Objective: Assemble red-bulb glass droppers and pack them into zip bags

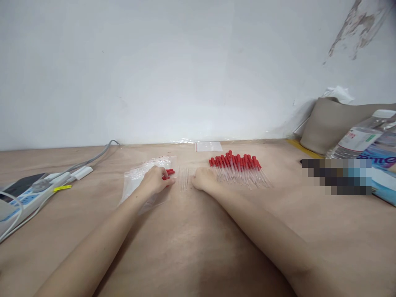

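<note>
My left hand (155, 180) is over a clear plastic bag (130, 178), its fingers curled round red rubber bulbs (170, 171) that show at the fingertips. A few thin clear tubes (184, 180) lie side by side on the table between my two hands. Just right of them, my right hand (204, 179) rests closed, knuckles up; what its fingers hold, if anything, is hidden. Beside it lies a row of many droppers (238, 161), red bulbs pointing to the wall and clear stems toward me.
A small clear zip bag (208, 146) lies near the wall. On the left are a power strip (29, 201), a dark phone (23, 185) and a grey cable (93, 159). A water bottle (355, 138), a grey-brown container (318, 126) and a blue packet (385, 183) stand or lie at right.
</note>
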A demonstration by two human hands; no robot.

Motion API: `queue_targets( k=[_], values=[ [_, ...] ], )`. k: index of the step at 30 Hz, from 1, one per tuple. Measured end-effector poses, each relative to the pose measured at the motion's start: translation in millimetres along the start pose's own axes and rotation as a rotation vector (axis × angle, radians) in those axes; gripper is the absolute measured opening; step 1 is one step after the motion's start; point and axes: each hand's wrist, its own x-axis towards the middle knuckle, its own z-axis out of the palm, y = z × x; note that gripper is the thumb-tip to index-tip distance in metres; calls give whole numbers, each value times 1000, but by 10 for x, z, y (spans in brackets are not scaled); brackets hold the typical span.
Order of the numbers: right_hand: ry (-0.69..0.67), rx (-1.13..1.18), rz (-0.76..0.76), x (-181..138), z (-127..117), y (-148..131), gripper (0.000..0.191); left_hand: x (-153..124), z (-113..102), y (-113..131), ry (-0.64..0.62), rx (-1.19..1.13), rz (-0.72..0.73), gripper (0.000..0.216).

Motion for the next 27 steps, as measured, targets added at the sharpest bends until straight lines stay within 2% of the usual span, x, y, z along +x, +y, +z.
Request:
queue_targets(
  k=[6,8,11,14,16,18,21,24,27],
  values=[
    [19,-20,-25,-113,-68,96,26,46,-27,-64,15,-8,-8,20],
    [79,-40,-60,-223,-108,192,26,35,-69,-50,37,3,-29,22],
    [224,-46,-186,-409,-142,421,26,6,-106,36,139,-1,-48,23],
    [276,71,-339,-556,-117,708,21,-53,8,214,186,-208,64,17],
    [296,177,-415,-621,-75,878,19,-125,185,367,155,-493,201,15],
    [340,253,-455,-666,-33,996,21,-219,379,510,130,-663,278,12],
    [348,289,-492,-713,-7,1058,23,-342,546,638,147,-619,375,12],
    [300,260,-506,-735,-20,1025,22,-392,529,655,211,-504,438,14],
    [291,238,-493,-740,-35,976,22,-389,472,634,265,-493,439,14]
  ],
)
